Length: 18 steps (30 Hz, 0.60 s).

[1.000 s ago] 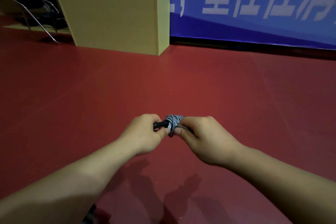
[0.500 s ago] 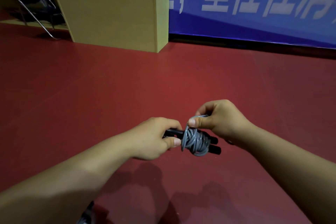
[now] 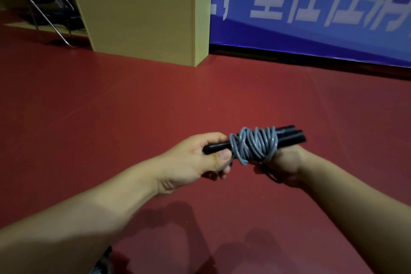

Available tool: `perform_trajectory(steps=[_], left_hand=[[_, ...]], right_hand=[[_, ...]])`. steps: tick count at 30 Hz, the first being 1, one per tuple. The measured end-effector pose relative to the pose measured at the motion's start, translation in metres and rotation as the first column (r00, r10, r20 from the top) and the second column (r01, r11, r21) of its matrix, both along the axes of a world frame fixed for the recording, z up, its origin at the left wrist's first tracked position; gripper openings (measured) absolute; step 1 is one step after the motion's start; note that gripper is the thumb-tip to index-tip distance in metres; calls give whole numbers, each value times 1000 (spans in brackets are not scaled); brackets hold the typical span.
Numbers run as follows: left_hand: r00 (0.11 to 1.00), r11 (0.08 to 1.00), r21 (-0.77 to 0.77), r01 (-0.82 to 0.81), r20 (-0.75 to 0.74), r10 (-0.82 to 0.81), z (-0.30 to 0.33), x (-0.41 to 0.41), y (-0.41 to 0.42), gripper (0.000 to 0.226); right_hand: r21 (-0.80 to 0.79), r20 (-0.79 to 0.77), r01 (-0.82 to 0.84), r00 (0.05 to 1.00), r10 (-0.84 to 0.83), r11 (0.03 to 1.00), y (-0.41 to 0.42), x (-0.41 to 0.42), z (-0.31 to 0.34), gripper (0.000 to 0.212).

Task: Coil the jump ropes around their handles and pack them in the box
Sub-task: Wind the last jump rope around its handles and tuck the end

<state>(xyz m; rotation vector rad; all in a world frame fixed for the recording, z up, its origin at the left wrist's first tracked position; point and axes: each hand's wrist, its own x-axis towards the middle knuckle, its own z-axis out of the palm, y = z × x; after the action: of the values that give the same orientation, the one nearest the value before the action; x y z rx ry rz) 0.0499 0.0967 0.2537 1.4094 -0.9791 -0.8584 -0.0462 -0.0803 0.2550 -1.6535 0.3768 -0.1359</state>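
A jump rope with two black handles [image 3: 289,135] held side by side has its grey cord [image 3: 253,144] wound in many turns around their middle. My left hand [image 3: 195,158] grips the left ends of the handles, thumb on top. My right hand [image 3: 284,167] is below the coil and the right handle ends, its fingers curled under the bundle; a dark loop of cord hangs by its palm. The bundle is held in the air above the red floor. No packing box shows in this view.
A tan wooden cabinet [image 3: 142,18] stands on the red floor [image 3: 111,107] at the back left. A metal-legged chair [image 3: 44,11] is behind it at far left. A blue banner [image 3: 311,6] with white characters covers the back wall.
My right hand dropped from pinching the cord above the coil to under the bundle. The coil now shows more turns and the bundle has shifted right.
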Motion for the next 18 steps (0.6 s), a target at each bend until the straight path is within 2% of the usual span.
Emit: perform_trajectory(steps=[5, 10, 14, 18], left_hand=[[965, 967, -1, -255, -68, 254, -4, 1, -5, 10], [905, 902, 78, -425, 17, 425, -8, 6, -10, 22], [849, 842, 109, -528, 73, 523, -12, 13, -10, 18], [794, 783, 138, -607, 144, 591, -19, 23, -9, 20]], right_hand=[[-69, -88, -21, 996, 15, 997, 23, 7, -8, 30], [-309, -104, -122, 990, 93, 943, 40, 13, -11, 32], [-574, -160, -191, 980, 120, 796, 43, 17, -11, 41], [-787, -115, -142, 990, 82, 600, 46, 16, -6, 46]])
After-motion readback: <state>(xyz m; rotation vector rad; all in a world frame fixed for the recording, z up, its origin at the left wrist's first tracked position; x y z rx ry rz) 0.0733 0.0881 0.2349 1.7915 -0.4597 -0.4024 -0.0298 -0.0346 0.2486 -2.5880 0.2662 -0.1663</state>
